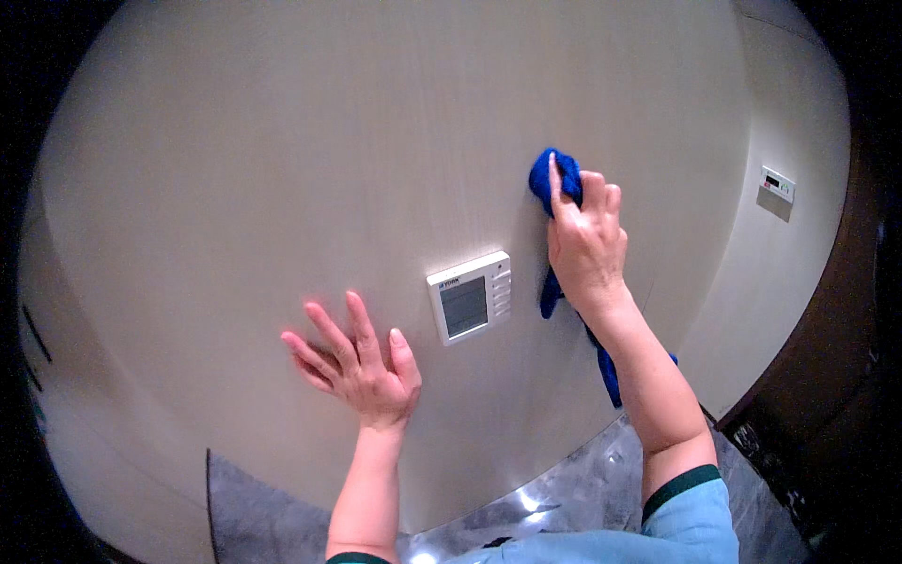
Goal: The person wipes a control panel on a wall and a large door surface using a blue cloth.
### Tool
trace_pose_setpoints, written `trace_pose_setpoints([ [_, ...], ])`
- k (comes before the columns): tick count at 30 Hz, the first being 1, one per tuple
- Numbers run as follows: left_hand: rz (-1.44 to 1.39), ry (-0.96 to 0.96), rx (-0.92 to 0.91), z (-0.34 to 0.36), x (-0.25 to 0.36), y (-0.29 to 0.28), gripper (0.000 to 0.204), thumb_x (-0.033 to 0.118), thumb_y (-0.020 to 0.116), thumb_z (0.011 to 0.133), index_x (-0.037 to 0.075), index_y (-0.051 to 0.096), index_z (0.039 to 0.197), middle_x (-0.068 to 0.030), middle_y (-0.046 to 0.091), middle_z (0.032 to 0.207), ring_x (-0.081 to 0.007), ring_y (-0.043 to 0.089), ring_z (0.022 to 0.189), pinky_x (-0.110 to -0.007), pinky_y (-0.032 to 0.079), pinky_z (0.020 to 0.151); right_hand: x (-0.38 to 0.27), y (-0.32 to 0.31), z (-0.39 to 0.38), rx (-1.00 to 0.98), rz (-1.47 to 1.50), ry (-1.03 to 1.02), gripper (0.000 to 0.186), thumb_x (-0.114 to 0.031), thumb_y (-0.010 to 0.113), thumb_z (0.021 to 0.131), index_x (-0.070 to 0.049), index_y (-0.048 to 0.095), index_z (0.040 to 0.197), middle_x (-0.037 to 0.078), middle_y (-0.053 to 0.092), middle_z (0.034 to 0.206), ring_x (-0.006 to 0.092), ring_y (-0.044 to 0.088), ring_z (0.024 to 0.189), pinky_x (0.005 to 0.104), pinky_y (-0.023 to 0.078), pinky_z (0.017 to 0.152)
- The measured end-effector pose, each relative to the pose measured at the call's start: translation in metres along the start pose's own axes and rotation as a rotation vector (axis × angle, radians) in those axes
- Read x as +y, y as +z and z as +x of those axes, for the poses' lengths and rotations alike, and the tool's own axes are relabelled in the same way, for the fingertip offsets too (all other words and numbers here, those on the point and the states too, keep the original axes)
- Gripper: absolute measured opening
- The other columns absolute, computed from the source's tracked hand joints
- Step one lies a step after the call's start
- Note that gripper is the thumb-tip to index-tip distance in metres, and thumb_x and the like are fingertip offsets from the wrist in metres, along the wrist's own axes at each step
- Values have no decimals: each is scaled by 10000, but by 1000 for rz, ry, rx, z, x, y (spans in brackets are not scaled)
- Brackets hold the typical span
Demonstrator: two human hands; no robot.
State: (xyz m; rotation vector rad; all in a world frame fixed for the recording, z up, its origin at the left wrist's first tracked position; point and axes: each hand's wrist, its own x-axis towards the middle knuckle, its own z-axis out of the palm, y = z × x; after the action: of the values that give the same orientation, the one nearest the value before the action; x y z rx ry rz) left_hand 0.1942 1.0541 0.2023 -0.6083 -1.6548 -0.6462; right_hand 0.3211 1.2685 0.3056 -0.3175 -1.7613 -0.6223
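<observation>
Against the pale wall panel [310, 169], my right hand [587, 235] presses a bunched blue cloth [543, 179]. The index finger points up along the cloth, and the other fingers are curled. Loose ends of the cloth hang below the hand, partly behind the forearm. My left hand [362, 367] rests on the wall with its fingers spread and holds nothing. Between the two hands sits a white wall thermostat [465, 305] with a grey screen and a column of buttons on its right side.
A smaller white control unit [777, 184] is mounted on the wall section at the right. Beyond it stands a dark brown surface [827, 357]. Grey, shiny marbled flooring [272, 508] meets the wall's lower edge, reflecting lights.
</observation>
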Motion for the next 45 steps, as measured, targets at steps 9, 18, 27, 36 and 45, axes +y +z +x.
trace_pose_setpoints([
  [9, 27, 4, -8, 5, 2, 2, 656, 312, 465, 842, 198, 291, 1464, -101, 99, 1556, -386, -25, 1420, -538, -36, 1122, -4, 7, -14, -4, 141, 13, 491, 58, 556, 752, 26, 517, 1240, 138, 439, 1031, 267, 475, 921, 332, 560, 669],
  [18, 25, 8, 12, 7, 4, 0, 655, 331, 466, 846, 193, 295, 1463, -107, 110, 1554, -383, -7, 1421, -521, -19, 1126, -11, 3, -12, 38, 259, 12, 509, 71, 542, 723, 35, 529, 1231, 144, 455, 1017, 279, 487, 915, 380, 524, 734],
  [27, 31, 6, -25, 4, 3, 0, 677, 333, 477, 838, 209, 270, 1471, -107, 86, 1556, -382, -17, 1421, -534, -26, 1126, -13, -3, -16, -154, 287, 153, 519, 58, 530, 750, 15, 513, 1267, 169, 463, 1035, 293, 495, 931, 427, 498, 844],
  [36, 4, -1, -34, 4, 0, -3, 676, 321, 478, 836, 218, 269, 1471, -108, 80, 1556, -383, -23, 1420, -541, -19, 1127, 1, -5, 18, -73, 141, 109, 557, 17, 604, 729, -47, 514, 1275, 122, 465, 1079, 284, 498, 942, 357, 574, 655],
  [45, 14, 8, -46, 5, 1, -3, 661, 339, 471, 842, 213, 285, 1465, -114, 75, 1555, -394, -15, 1417, -558, -15, 1123, 11, -1, 33, 50, 204, 213, 471, -6, 568, 757, -51, 549, 1226, 124, 497, 1061, 293, 508, 909, 408, 512, 742],
])
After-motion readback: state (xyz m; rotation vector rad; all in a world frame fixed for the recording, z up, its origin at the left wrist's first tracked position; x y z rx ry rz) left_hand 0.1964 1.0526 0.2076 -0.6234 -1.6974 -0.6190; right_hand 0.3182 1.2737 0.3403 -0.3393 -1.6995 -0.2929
